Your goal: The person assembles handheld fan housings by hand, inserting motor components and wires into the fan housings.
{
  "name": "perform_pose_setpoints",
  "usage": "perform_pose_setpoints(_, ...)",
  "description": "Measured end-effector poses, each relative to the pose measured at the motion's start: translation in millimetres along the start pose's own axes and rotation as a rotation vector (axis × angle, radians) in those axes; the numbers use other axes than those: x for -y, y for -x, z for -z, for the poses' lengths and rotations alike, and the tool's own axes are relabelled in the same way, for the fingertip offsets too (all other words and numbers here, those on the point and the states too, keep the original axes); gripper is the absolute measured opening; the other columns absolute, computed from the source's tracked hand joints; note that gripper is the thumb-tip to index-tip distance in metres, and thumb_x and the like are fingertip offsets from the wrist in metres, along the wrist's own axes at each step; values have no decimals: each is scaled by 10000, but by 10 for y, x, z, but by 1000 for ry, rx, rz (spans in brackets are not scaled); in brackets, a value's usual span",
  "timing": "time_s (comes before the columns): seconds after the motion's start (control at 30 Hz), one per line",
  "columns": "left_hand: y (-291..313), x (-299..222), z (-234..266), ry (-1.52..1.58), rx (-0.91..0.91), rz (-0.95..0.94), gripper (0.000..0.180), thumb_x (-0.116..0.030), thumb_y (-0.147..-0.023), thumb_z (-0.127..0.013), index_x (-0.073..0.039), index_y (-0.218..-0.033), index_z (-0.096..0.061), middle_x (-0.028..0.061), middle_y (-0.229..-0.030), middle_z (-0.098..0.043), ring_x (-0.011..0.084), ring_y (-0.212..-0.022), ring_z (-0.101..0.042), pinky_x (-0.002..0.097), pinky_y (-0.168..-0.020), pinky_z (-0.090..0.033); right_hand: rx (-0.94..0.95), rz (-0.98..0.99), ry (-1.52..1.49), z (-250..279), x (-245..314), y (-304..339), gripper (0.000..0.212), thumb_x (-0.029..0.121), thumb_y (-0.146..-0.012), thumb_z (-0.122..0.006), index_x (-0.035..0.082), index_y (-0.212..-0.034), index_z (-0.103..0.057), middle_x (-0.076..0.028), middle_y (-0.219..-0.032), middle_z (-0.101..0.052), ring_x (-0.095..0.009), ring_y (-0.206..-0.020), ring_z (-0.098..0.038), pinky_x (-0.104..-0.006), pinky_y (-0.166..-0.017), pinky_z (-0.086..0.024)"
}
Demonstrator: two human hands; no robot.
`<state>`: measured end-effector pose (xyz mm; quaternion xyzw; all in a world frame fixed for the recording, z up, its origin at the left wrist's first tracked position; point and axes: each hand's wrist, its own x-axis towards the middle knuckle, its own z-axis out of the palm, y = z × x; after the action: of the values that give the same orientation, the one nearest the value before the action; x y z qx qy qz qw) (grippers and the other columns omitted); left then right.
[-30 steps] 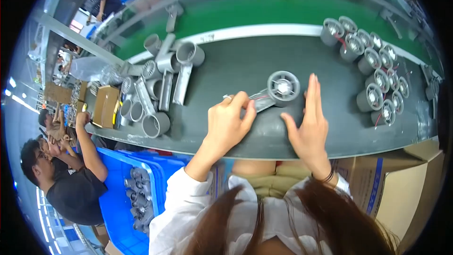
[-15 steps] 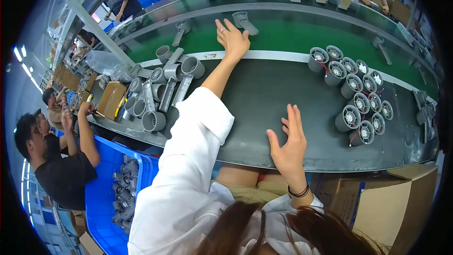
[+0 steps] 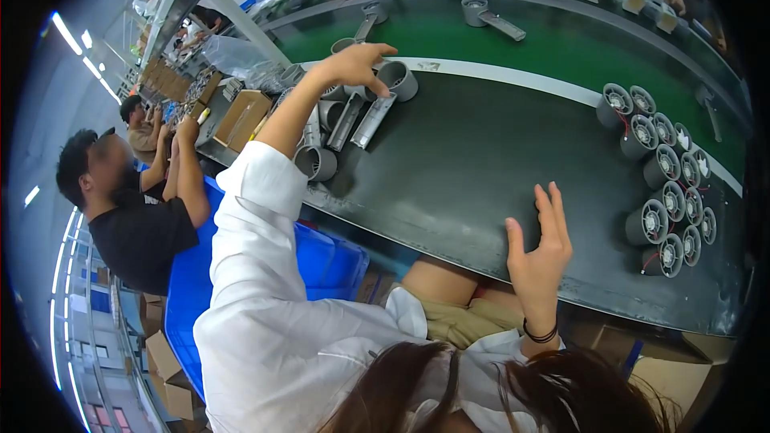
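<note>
My left hand (image 3: 357, 68) is reaching out over a heap of grey plastic housings, each a round barrel with a trough-like handle. Its fingers are apart and curve toward one housing (image 3: 398, 82) at the heap's right edge; whether they touch it I cannot tell. My forearm and hand hide part of the heap. Above the dark worktop's near edge, my right hand (image 3: 544, 252) is held with thumb and fingers spread and nothing in it. To its right stand several grey cylinders (image 3: 654, 220) with fan-like insides and red wires.
Beyond the worktop (image 3: 473, 160) runs a green conveyor belt (image 3: 553, 60) carrying spaced grey housings (image 3: 491, 18). A blue bin (image 3: 325, 261) is at my left, beside a person in black (image 3: 140, 224). A cardboard box (image 3: 243, 119) sits past the heap.
My left hand has moved from above the belt, beside a housing there, back and left over the heap. My right hand stays spread. The whole view has turned left.
</note>
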<state>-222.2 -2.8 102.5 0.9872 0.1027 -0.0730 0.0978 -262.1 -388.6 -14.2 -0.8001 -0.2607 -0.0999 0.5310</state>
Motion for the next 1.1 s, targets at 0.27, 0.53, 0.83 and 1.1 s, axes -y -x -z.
perform_pose_setpoints(0.27,-25,-67,-583,-221,-364,10,783,-359,-611,-824,-42,-1263,-527,228,-1095,-623,424,-1097,-522,488,-927,-406,1,5,2,-13,-19,-15,487,50,-765,-689,-1,-1231,-555,-225,-1333,-494,-330,-1066,-606,-368,-892,-480)
perform_pose_setpoints(0.53,309,-822,-421,1812,180,-312,580,-290,-926,-562,30,-1362,-351,221,-1278,-476,200,-919,-553,305,-780,-491,-24,11,-17,30,-50,-3,483,52,-760,-696,-2,-1222,-565,-214,-1334,-499,-303,-1048,-615,-365,-857,-497)
perform_pose_setpoints(0.83,840,-1862,-696,2960,609,-438,680,-413,-976,-416,66,-1405,-194,324,-1454,-192,162,-724,-474,233,-629,-484,-291,239,154,639,78,-825,419,54,-818,-637,19,-1230,-572,-190,-1150,-628,-236,-921,-644,-331,-790,-503)
perform_pose_setpoints(1.1,1054,-2059,-1150,2898,990,-571,967,-679,-791,-555,12,-1410,-280,178,-992,-526,145,-575,-435,213,-491,-426,-94,346,698,893,-679,-1814,408,130,-833,-613,33,-1223,-540,-221,-1178,-587,-386,-1099,-557,-433,-952,-433)
